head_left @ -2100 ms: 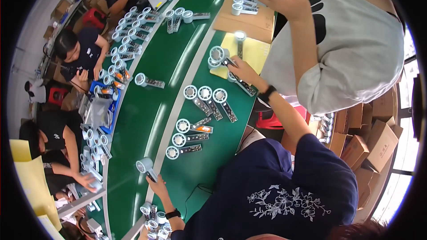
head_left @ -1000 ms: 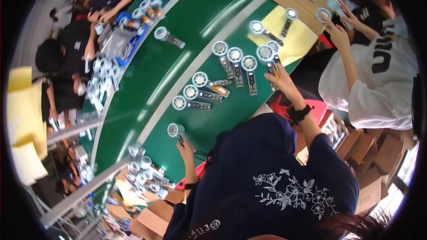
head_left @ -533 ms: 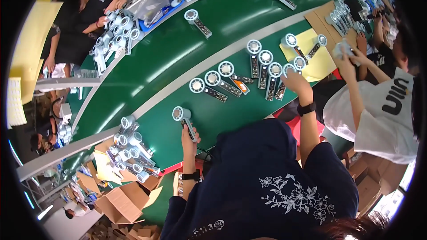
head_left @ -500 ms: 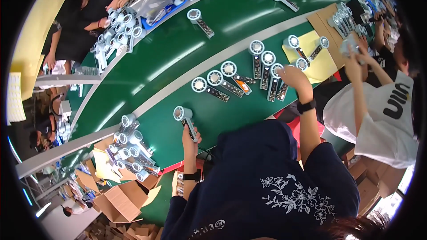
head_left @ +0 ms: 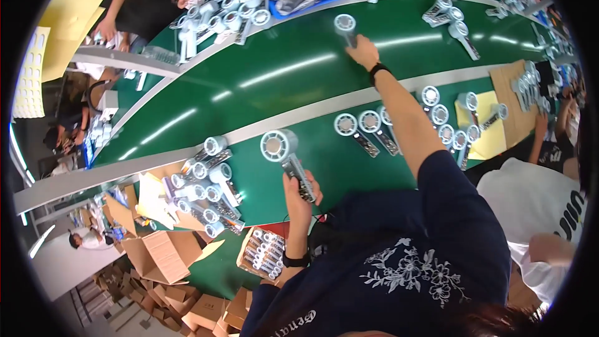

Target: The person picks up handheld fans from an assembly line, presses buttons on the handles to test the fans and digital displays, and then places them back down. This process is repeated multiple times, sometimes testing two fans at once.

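Note:
My left hand (head_left: 299,195) grips the dark handle of a small white hand-held fan (head_left: 280,146), round head up, held above the green table (head_left: 324,168) close to my body. My right arm stretches far forward over the green conveyor belt (head_left: 281,68). There my right hand (head_left: 363,53) is closed on the handle of a second white fan (head_left: 344,25), which lies on or just above the belt. I wear a black band on each wrist.
A row of fans (head_left: 374,130) lies on the table under my right arm. A heap of fans (head_left: 206,187) sits at my left, near a box of small cylinders (head_left: 265,253) and cardboard cartons (head_left: 159,256). A person in white (head_left: 536,200) works at my right; others stand across the belt.
My right hand has left the row of fans on the table and reached out to the far belt with a fan. My left hand keeps hold of its fan.

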